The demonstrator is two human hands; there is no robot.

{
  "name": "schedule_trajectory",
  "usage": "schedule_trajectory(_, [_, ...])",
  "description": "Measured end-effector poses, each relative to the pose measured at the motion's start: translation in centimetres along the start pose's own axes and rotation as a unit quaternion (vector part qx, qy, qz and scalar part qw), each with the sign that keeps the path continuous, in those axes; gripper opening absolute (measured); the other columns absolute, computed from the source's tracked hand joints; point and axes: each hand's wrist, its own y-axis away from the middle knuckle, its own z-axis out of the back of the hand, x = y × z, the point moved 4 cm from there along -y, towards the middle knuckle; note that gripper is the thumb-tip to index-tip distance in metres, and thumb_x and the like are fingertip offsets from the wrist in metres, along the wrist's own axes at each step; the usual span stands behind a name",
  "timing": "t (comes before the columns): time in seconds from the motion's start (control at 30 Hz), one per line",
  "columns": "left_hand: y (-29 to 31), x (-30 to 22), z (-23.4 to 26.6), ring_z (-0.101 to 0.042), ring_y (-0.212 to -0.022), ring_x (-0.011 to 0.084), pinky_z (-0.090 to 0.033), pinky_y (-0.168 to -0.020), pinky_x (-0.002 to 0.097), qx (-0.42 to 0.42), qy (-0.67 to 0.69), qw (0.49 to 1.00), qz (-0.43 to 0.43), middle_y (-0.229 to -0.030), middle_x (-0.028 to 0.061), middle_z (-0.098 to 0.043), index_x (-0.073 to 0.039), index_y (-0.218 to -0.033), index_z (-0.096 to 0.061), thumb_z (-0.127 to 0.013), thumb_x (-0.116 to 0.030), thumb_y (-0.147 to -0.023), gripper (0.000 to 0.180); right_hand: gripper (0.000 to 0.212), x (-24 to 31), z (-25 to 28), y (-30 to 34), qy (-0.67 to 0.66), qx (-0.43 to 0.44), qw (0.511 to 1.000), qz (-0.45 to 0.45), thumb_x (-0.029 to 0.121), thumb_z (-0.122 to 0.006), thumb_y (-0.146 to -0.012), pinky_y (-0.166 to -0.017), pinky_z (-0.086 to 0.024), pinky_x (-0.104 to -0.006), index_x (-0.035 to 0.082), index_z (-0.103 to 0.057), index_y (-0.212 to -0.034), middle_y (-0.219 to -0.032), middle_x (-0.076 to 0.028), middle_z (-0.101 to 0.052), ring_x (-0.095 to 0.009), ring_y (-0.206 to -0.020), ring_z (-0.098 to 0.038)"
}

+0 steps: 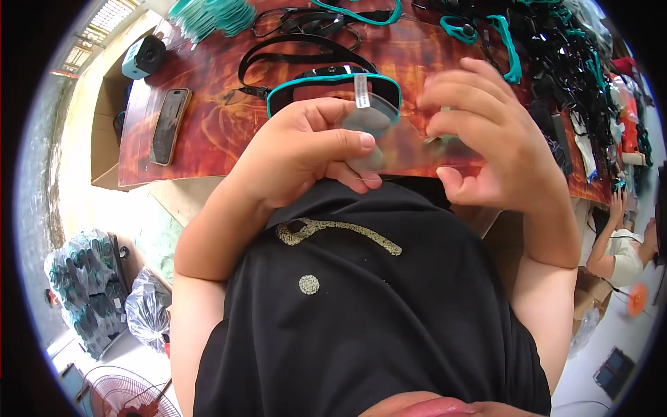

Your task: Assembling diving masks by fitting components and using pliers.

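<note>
My left hand (323, 142) pinches a clear, thin lens-shaped sheet (376, 119) between thumb and fingers. A small white printed tab (360, 91) sticks up from its top edge. To the right, my right hand (479, 132) is raised with fingers apart and bent, slightly blurred. Nothing can be made out in its grip. Just behind the sheet lies a teal-rimmed goggle frame (292, 86) with a black strap (295, 42), partly covered by my left hand and the sheet.
The glossy red-brown table (215, 111) bears a phone (170, 126) and a small teal-and-black box-shaped device (144, 57) at left. Teal frames (208, 17) are stacked far left. Black and teal straps (570, 62) pile up at right. Another person (618, 250) sits beyond, at right.
</note>
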Motion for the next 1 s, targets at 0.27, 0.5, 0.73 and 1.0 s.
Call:
schedule_trajectory(0.27, [2.5, 1.7, 0.2, -0.073, -0.07, 0.0263, -0.061, -0.058, 0.029, 0.012, 0.054, 0.998, 0.039, -0.092, 0.0164, -0.072, 0.006, -0.122, -0.057, -0.045, -0.047, -0.104, 0.057, 0.029, 3.4, -3.2, 2.4, 0.007, -0.171, 0.982, -0.08, 0.009, -0.074, -0.082, -0.071, -0.053, -0.0356, 0.005, -0.068, -0.11, -0.094, -0.011, -0.068, -0.027, -0.083, -0.066])
schedule_trajectory(0.5, [2.6, 2.8, 1.0, -0.058, -0.125, 0.0337, -0.05, -0.103, 0.0435, -0.016, 0.036, 0.951, -0.307, -0.137, 0.0223, -0.057, 0.001, -0.14, -0.046, -0.046, -0.045, -0.104, 0.058, 0.019, 1.0, -7.7, 3.2, -0.66, -0.167, 0.647, -0.344, 0.01, -0.065, -0.098, -0.069, -0.055, -0.0263, 0.0, -0.064, -0.114, -0.092, -0.008, -0.07, -0.015, -0.077, -0.07])
schedule_trajectory(0.73, [1.6, 3.5, 0.7, -0.053, -0.132, 0.0329, -0.05, -0.106, 0.0422, -0.03, 0.148, 0.947, -0.284, -0.138, 0.0157, -0.058, -0.005, -0.135, -0.052, -0.048, -0.025, -0.105, 0.036, 0.023, 1.1, -9.5, 1.8, -0.724, -0.17, 0.57, -0.349, 0.012, -0.064, -0.098, -0.07, -0.058, -0.029, 0.0, -0.062, -0.118, -0.094, -0.011, -0.07, -0.018, -0.079, -0.072])
schedule_trajectory(1.0, [0.9, 4.7, 2.4, -0.063, -0.118, 0.0305, -0.053, -0.1, 0.0417, 0.027, 0.27, 0.932, -0.242, -0.119, 0.0102, -0.064, -0.007, -0.125, -0.055, -0.047, -0.02, -0.105, 0.025, 0.026, 1.2, -10.2, 1.6, -0.697, -0.121, 0.606, -0.364, 0.015, -0.066, -0.098, -0.064, -0.054, -0.0266, 0.0, -0.063, -0.119, -0.092, -0.008, -0.07, -0.016, -0.075, -0.07])
